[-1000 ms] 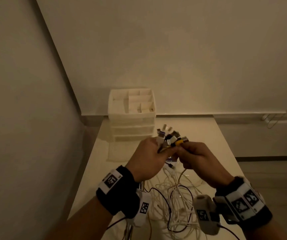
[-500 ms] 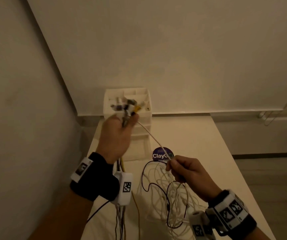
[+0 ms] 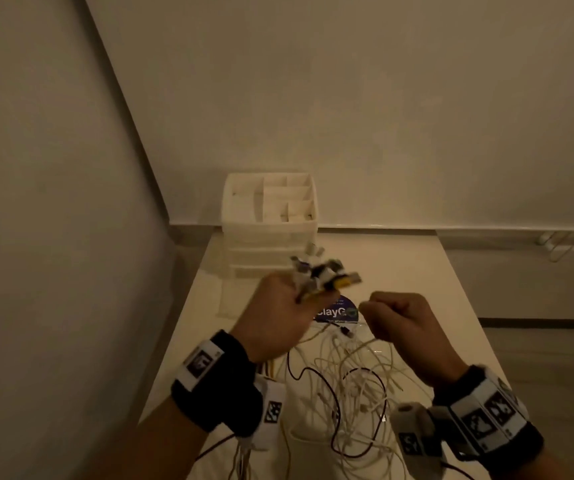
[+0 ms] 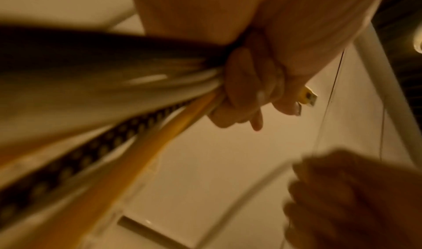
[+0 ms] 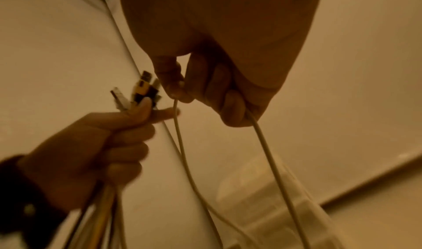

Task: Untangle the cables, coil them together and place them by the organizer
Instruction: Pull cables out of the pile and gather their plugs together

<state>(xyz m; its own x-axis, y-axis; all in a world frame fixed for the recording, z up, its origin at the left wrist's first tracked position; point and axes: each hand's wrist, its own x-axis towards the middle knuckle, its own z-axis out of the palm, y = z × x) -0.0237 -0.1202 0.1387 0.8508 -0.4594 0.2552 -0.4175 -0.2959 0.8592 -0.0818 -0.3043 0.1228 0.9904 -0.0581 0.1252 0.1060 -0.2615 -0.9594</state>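
Note:
My left hand point(image 3: 282, 317) grips a bundle of cable ends, and their plugs point(image 3: 323, 271), one of them yellow, stick out above its fingers. In the left wrist view the gathered cables point(image 4: 137, 94) run taut out of that fist, beside the yellow plug point(image 4: 308, 97). My right hand point(image 3: 400, 320) is held just right of the left one and pinches a thin pale cable point(image 5: 180, 144), which loops down through its curled fingers. A loose tangle of white and dark cables point(image 3: 351, 393) lies on the table below both hands. The white organizer point(image 3: 268, 216) stands at the table's far left.
A round dark sticker or lid with lettering point(image 3: 337, 311) lies on the table point(image 3: 410, 268) under the hands. A wall runs close along the left, another behind the organizer. The table's right edge drops to the floor, where a white rack foot point(image 3: 562, 244) shows.
My left hand has come down from in front of the organizer to beside my right hand. The right hand has risen and closed the gap, slackening the pale cable.

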